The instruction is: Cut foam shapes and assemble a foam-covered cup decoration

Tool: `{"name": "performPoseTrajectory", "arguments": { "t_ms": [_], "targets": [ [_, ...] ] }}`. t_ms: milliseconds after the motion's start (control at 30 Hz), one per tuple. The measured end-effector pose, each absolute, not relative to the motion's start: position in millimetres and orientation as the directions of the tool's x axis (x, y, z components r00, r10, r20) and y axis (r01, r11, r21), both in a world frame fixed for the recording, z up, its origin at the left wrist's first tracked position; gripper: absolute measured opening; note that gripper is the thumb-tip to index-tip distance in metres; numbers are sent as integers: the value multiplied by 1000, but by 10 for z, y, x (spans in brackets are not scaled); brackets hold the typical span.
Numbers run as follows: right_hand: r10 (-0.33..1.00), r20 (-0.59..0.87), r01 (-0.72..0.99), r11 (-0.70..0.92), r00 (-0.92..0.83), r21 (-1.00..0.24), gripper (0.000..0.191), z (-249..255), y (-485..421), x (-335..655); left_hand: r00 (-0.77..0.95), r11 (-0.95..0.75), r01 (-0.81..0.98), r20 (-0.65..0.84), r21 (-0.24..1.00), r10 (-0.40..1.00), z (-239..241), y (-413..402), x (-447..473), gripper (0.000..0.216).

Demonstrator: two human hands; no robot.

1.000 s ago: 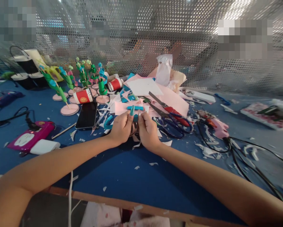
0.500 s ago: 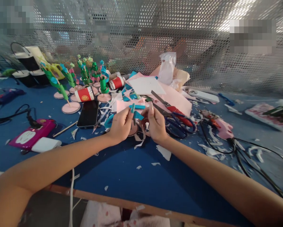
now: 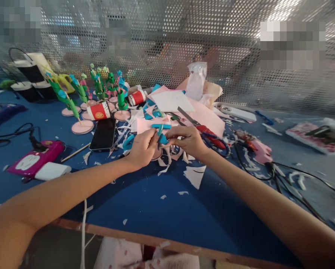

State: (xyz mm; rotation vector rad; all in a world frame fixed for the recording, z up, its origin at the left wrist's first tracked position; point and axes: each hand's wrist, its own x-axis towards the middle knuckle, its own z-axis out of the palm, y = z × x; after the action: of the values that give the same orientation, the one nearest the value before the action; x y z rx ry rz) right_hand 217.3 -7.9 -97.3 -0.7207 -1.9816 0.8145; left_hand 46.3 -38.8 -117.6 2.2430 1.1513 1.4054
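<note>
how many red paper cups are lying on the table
2: one red paper cup lies on its side beside the phone; the other red cup lies behind the pink paper pile. More may be hidden.

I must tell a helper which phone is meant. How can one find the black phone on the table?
Start at the blue table and look left of the left hand. The phone lies flat just below a red paper cup lying on its side. Alone among the paper scraps, it is a glossy black slab.

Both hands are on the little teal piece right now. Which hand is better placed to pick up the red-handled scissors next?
Likely the right hand: the red-handled scissors lie just beyond it, on its side. The left hand pinches the teal piece and would have to cross over.
</note>
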Motion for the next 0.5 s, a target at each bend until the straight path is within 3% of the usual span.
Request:
{"name": "performPoseTrajectory", "arguments": {
  "t_ms": [200,500],
  "targets": [
    [727,443,190,607,-525,-772,34,-911,-66,2199,306,-730,547,714,410,630,-1185,-357,421,37],
    [732,393,234,591,-556,-772,31,-882,-73,2176,360,-738,596,717,315,597,-1183,-365,420,28]
  ]
}}
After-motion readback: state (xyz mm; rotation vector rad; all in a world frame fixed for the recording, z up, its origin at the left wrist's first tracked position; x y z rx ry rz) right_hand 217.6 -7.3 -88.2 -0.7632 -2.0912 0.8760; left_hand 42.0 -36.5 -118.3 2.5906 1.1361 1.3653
